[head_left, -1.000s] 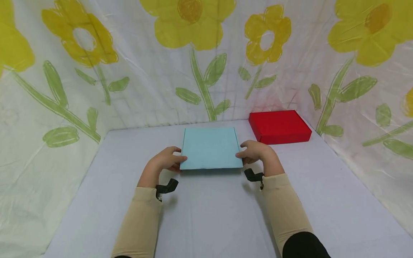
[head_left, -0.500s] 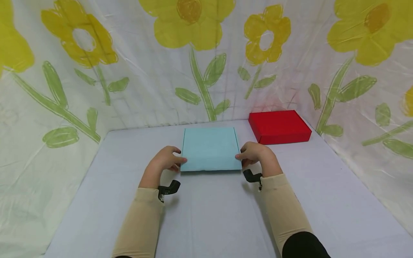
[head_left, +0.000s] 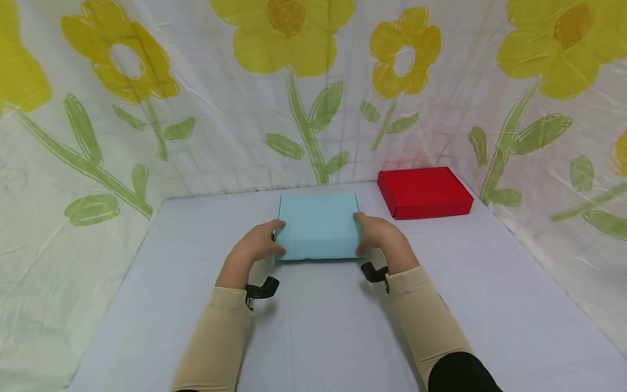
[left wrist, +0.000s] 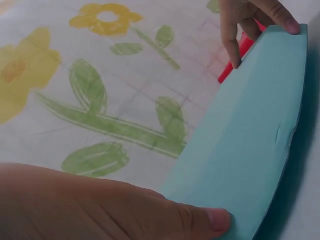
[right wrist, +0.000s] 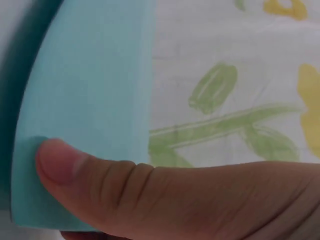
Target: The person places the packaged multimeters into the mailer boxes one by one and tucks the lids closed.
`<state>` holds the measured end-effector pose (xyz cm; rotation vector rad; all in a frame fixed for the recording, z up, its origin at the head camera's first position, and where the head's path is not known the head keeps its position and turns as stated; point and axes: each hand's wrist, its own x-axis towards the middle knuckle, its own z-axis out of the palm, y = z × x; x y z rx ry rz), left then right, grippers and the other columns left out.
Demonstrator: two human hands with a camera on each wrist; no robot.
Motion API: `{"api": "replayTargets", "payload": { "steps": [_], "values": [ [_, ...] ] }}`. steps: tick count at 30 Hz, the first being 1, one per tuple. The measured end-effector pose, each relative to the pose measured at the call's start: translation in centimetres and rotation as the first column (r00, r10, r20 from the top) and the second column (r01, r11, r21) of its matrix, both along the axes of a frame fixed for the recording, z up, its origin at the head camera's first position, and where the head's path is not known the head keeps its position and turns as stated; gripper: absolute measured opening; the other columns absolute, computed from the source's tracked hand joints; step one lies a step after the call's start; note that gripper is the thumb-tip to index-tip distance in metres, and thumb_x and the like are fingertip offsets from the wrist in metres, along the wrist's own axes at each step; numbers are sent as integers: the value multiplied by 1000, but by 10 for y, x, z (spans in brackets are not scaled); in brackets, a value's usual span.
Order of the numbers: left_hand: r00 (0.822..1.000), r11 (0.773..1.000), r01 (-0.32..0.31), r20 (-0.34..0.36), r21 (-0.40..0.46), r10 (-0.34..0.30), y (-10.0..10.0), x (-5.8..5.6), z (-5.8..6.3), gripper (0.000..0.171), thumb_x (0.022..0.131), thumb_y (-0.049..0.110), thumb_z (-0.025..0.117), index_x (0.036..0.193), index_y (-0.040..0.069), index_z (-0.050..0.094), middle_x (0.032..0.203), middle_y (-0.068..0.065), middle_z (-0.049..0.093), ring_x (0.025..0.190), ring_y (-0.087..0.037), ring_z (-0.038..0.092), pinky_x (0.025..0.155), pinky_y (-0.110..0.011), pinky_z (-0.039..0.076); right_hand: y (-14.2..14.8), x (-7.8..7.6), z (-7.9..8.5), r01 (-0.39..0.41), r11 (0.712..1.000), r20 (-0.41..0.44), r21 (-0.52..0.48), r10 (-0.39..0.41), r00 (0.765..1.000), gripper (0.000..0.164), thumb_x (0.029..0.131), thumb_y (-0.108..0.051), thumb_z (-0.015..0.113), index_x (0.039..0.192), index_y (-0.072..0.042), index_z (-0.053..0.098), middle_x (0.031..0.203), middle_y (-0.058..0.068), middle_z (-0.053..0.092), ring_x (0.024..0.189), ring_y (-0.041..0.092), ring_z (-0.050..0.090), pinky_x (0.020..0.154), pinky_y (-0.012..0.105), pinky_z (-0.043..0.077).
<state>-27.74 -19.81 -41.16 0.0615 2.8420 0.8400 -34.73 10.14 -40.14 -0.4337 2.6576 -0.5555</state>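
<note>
A light blue cardboard box (head_left: 318, 223) lies flat on the white-covered table, its lid over the top and a front flap bent down a little along a crease. My left hand (head_left: 259, 242) grips its left side, with the thumb (left wrist: 217, 220) pressing on the front flap and the index finger on the lid's edge. On the opposite side my right hand (head_left: 379, 234) holds the box the same way, its thumb (right wrist: 60, 162) flat on the flap near the corner. The other fingers are mostly hidden behind the sides. A dark gap shows under the flap's front edge.
A closed red box (head_left: 426, 193) stands at the back right of the table (head_left: 318, 326), near the right hand. Behind the table hangs a white curtain (head_left: 220, 136) with yellow flowers. Each wrist carries a small black camera mount (head_left: 264, 288).
Both hands have shifted inward onto the blue box, the index fingers now over the lid's edges. The front flap has bent slightly downward along a crease. The red box has stayed put.
</note>
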Motion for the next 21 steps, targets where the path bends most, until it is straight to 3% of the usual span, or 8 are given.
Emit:
{"api": "replayTargets", "payload": {
  "steps": [5, 10, 15, 21],
  "values": [
    [994, 992, -24, -108, -126, 10, 9, -1, -4, 62, 85, 13, 83, 140, 5, 56, 138, -21, 61, 123, -38, 59, 99, -52, 49, -10, 1, -5, -16, 999, -157, 52, 24, 987, 96, 75, -11, 90, 153, -3, 35, 135, 23, 57, 112, 37, 57, 89, 52, 54],
    [985, 962, -78, -169, -263, 34, 17, 2, -6, 49, 86, 13, 79, 132, 7, 62, 126, -18, 69, 112, -36, 65, 90, -50, 54, -17, 1, -7, -2, 992, -272, 129, 38, 962, 86, 75, -13, 88, 148, -3, 43, 128, 22, 63, 103, 35, 61, 78, 47, 55],
    [978, 930, -104, -209, -352, 30, 22, 3, -2, 41, 87, 11, 76, 126, 6, 64, 113, -17, 72, 99, -34, 69, 78, -49, 57, -23, -2, -6, 29, 981, -321, 193, 36, 946, 79, 78, -17, 84, 147, -6, 46, 123, 21, 65, 99, 32, 63, 72, 44, 56],
    [980, 927, -116, -192, -357, 48, 25, 1, -6, 42, 89, 11, 74, 129, 6, 64, 117, -17, 72, 101, -32, 69, 81, -48, 57, -23, -6, -10, 50, 980, -315, 190, 12, 949, 77, 80, -16, 83, 147, -8, 46, 123, 20, 65, 97, 32, 62, 71, 44, 55]
  ]
}}
